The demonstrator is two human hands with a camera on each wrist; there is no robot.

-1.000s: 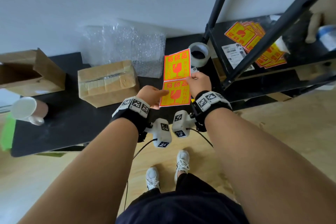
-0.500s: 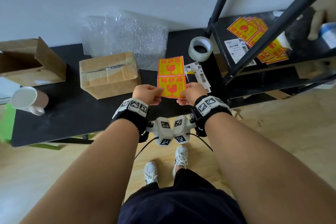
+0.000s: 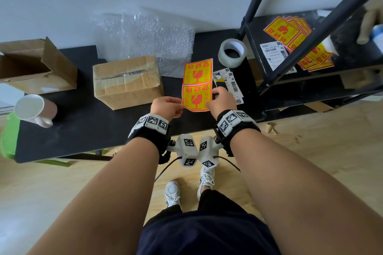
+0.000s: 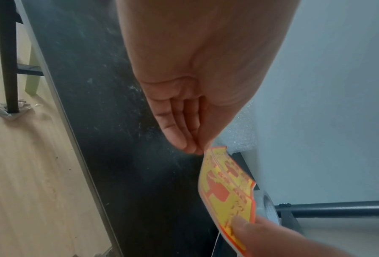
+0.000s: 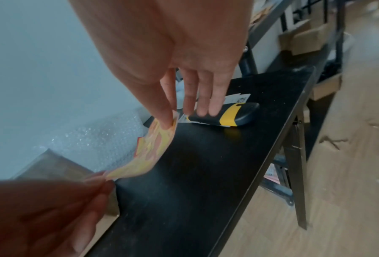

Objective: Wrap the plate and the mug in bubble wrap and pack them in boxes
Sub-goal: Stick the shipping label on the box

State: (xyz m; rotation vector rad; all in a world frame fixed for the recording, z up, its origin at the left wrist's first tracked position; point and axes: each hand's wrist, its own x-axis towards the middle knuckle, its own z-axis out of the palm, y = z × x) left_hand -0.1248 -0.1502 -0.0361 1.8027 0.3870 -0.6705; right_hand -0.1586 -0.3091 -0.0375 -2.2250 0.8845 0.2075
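Observation:
A strip of two yellow-and-orange fragile stickers (image 3: 197, 85) hangs over the black table (image 3: 83, 134). My left hand (image 3: 179, 107) pinches the lower sticker's left edge. My right hand (image 3: 209, 104) pinches its right edge between thumb and forefinger, the other fingers (image 5: 213, 104) straight over a black-and-yellow box cutter (image 5: 230, 114). In the left wrist view the sticker strip (image 4: 228, 189) bends between both hands. A taped cardboard box (image 3: 126, 80) stands left of the stickers. A white mug (image 3: 33, 109) lies on its side at the table's left end. Bubble wrap (image 3: 145, 35) is piled against the wall.
An open cardboard box (image 3: 35, 66) sits at the far left. A tape roll (image 3: 233, 53) and a shipping label (image 3: 233, 83) lie right of the stickers. A black metal shelf (image 3: 310, 16) at the right carries a stack of stickers (image 3: 296, 43).
The sticker strip has come down and nearer to me. My right hand slid from the strip's middle to the lower sticker's right edge; the left hand still holds the lower left edge.

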